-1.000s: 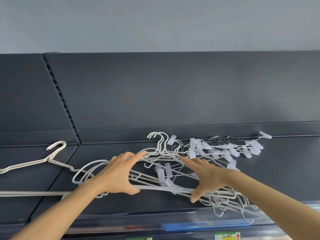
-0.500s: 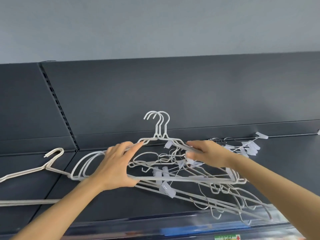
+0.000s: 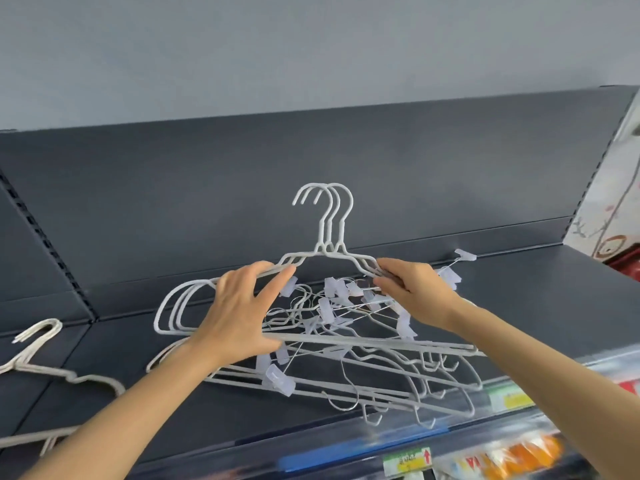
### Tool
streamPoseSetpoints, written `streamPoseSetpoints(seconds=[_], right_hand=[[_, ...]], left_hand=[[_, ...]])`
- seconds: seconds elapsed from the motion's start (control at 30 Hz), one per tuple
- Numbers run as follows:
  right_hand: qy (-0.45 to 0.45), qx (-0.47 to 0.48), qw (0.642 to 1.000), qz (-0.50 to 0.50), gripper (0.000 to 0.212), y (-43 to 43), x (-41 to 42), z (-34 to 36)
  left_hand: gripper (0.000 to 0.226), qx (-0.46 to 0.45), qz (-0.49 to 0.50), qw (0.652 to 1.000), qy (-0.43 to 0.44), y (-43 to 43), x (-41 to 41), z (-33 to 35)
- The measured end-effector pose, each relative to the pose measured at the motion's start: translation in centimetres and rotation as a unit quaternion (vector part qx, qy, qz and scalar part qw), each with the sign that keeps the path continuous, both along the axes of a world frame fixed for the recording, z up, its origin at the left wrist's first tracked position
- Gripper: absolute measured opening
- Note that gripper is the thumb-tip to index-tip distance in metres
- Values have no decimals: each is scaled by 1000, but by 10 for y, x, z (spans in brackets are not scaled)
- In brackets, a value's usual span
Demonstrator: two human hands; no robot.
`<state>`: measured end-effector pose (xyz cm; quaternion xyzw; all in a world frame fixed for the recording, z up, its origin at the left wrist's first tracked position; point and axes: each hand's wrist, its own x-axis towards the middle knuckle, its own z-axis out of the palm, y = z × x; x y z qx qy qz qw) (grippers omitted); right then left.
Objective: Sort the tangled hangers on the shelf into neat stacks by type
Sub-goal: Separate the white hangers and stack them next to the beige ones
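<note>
A bunch of white hangers [image 3: 323,244], hooks upright, is raised at centre frame above the tangled pile [image 3: 349,358] on the dark shelf [image 3: 540,306]. The left hand [image 3: 239,313] is clamped on its left shoulder and bottom bar, the right hand [image 3: 414,289] on its right shoulder. Lifting straight and slowly should free snagged clip hangers [image 3: 337,296]; another hanger [image 3: 38,355] lies at lower left.

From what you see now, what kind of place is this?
Probably a shop aisle. The dark metal shelf has a slotted upright, a price label is on its front edge, and packaged goods sit below.
</note>
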<state>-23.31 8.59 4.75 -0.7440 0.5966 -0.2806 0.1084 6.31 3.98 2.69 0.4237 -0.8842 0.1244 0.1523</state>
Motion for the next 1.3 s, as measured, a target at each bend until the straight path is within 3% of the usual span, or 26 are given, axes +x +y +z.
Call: streamPoseSetpoints(seconds=[0.27, 0.47, 0.77, 0.9, 1.1, 1.3], right_hand=[[7, 5, 999, -54, 21, 22, -64, -20], [-74, 13, 993, -95, 44, 37, -97, -28], [-113, 59, 972, -196, 39, 76, -132, -18], [-129, 75, 960, -238, 35, 95, -150, -21], [-227, 84, 929, -279, 33, 117, -189, -32], [-347, 73, 894, -275, 29, 135, -248, -31]], left_hand=[[121, 28, -35, 999, -16, -2, -72, -12], [116, 51, -96, 994, -18, -5, -107, -10], [125, 69, -180, 980, -39, -19, -165, -11], [131, 115, -202, 972, 7, -14, -192, -14], [127, 172, -243, 954, 32, -4, -224, -12], [124, 194, -220, 955, 37, 1, -277, -4]])
